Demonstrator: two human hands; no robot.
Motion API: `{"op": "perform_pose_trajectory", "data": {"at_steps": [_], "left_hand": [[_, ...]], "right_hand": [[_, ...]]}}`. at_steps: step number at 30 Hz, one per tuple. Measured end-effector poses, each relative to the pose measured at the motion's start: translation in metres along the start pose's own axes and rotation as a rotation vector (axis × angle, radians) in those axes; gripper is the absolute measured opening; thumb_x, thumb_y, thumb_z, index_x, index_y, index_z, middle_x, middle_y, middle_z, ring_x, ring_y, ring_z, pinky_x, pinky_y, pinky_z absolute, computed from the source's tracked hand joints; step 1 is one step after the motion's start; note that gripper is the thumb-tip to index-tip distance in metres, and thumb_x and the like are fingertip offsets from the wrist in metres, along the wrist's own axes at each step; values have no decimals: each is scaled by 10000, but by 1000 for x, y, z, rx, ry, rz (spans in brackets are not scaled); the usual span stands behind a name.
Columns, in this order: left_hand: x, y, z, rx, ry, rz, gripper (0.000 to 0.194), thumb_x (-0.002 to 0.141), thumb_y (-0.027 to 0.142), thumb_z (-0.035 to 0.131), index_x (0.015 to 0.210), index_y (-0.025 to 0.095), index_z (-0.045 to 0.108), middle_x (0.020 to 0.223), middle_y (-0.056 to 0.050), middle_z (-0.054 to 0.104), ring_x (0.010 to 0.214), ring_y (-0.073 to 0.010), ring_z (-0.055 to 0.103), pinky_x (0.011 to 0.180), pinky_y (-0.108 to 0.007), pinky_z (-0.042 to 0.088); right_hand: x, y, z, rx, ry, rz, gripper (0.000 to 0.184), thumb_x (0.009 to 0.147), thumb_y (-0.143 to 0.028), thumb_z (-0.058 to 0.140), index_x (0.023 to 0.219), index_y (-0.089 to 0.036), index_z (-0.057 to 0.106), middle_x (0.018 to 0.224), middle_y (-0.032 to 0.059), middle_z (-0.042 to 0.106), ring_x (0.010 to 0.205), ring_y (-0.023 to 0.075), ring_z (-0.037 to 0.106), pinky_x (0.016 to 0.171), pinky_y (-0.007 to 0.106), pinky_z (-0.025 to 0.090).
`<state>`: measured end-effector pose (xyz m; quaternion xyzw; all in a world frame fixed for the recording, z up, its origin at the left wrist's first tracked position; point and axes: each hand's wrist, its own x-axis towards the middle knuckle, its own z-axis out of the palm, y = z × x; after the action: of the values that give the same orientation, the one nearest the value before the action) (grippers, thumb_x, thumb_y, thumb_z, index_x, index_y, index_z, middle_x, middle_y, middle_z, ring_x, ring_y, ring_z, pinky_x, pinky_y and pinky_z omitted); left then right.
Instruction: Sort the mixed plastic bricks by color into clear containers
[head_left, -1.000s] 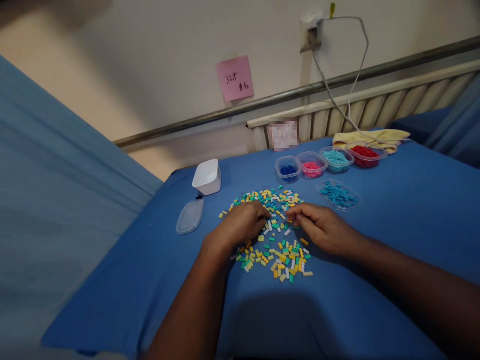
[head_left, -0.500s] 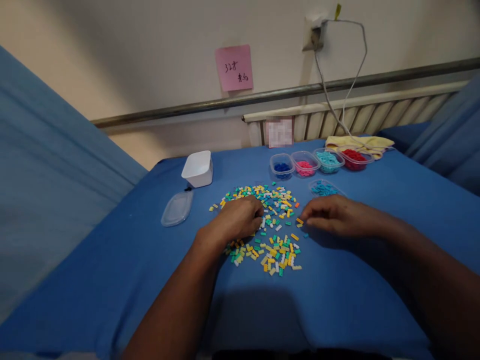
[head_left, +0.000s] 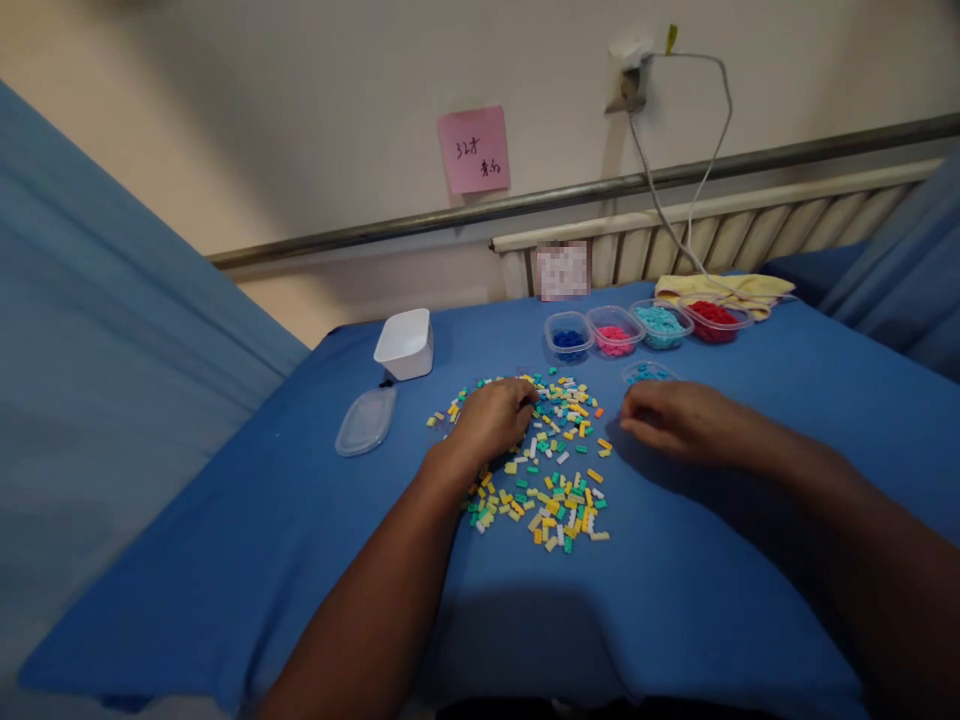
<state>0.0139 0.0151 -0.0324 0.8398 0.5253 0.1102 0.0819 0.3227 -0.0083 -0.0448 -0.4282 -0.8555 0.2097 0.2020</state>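
A loose spread of small toy building bricks, in yellow, green, white and blue, covers the middle of the blue cloth. My left hand lies over the far part of this spread, its fingers bent together among the bricks; whatever is between the fingertips is hidden. To the right of the spread, my right hand hovers just above the cloth with its fingers closed in a pinch. What it holds is too small to make out. Just beyond it stands a shallow clear tub of blue bricks, partly covered by the hand.
Along the back stand clear tubs of dark blue bricks, pink bricks, light turquoise bricks and red bricks. A yellow cloth lies behind them. At left are a white tub and a clear lid.
My right hand has lifted away from the yellow bricks towards the blue tub; a small blue brick near it no longer shows. My left hand has shifted slightly farther into the spread.
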Motion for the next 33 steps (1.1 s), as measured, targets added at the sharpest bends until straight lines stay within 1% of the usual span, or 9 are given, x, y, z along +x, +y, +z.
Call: {"op": "perform_pose_trajectory", "data": {"at_steps": [3, 8, 12, 16, 18, 21, 27, 30, 33], "left_hand": [[3, 8, -3, 100, -66, -80, 236, 957, 224, 586, 1100, 234, 772, 1161, -77, 794, 1013, -275, 722, 781, -337, 484], [3, 8, -12, 190, -153, -156, 228, 926, 233, 588, 1060, 253, 771, 1070, -70, 802, 923, -268, 721, 659, -317, 398], [3, 6, -9, 200, -130, -117, 245, 892, 224, 593, 1057, 270, 768, 1074, -55, 802, 935, -273, 719, 649, -327, 367], [4, 4, -4, 129, -78, -89, 218, 844, 180, 613, 997, 245, 753, 1018, -64, 792, 898, -268, 705, 658, -332, 373], [5, 0, -2, -10, -36, -99, 206, 813, 164, 638, 981, 228, 740, 944, -52, 776, 827, -238, 684, 654, -316, 386], [6, -8, -2, -444, 45, -146, 196, 771, 132, 670, 955, 191, 703, 835, -19, 731, 727, -173, 649, 636, -266, 427], [3, -18, 2, -1394, 75, -423, 234, 770, 103, 766, 954, 151, 631, 766, -17, 707, 687, -138, 722, 664, -220, 570], [2, -22, 4, -1585, 91, -464, 285, 733, 51, 818, 944, 132, 643, 795, -26, 718, 704, -134, 748, 683, -202, 608], [2, -26, 5, -1647, 82, -439, 286, 731, 41, 835, 941, 117, 655, 966, -89, 777, 720, -115, 748, 681, -182, 615]], "right_hand": [[1, 29, -14, -198, 200, 144, 165, 934, -368, 655, 960, -234, 747, 916, 77, 758, 761, 239, 641, 679, 344, 378], [-2, 58, -19, -359, 259, 258, 206, 963, -368, 640, 1027, -227, 776, 992, 93, 788, 809, 256, 676, 673, 343, 384], [2, 42, -2, -327, 311, 113, 248, 1021, -339, 595, 1091, -202, 789, 1090, 124, 789, 943, 279, 714, 781, 358, 477], [13, 0, 32, -149, 219, -160, 227, 1067, -309, 576, 1088, -206, 777, 1029, 96, 781, 962, 250, 711, 855, 346, 515], [22, -20, 49, -107, 176, -237, 230, 1085, -292, 560, 1103, -207, 773, 1043, 94, 776, 976, 246, 706, 874, 350, 521], [39, -37, 66, -110, 135, -290, 244, 1091, -246, 543, 1125, -200, 781, 1093, 109, 780, 1043, 260, 703, 919, 367, 523], [57, -42, 78, -117, 47, -238, 250, 1058, -197, 572, 1131, -231, 809, 1088, 91, 811, 1031, 275, 731, 901, 382, 534], [53, -42, 77, -54, 59, -248, 235, 1056, -216, 578, 1128, -233, 800, 1120, 93, 808, 1052, 270, 728, 932, 390, 535], [49, -36, 71, 20, 108, -235, 229, 1032, -198, 579, 1142, -220, 778, 1094, 94, 792, 1006, 257, 723, 908, 382, 540]]}}
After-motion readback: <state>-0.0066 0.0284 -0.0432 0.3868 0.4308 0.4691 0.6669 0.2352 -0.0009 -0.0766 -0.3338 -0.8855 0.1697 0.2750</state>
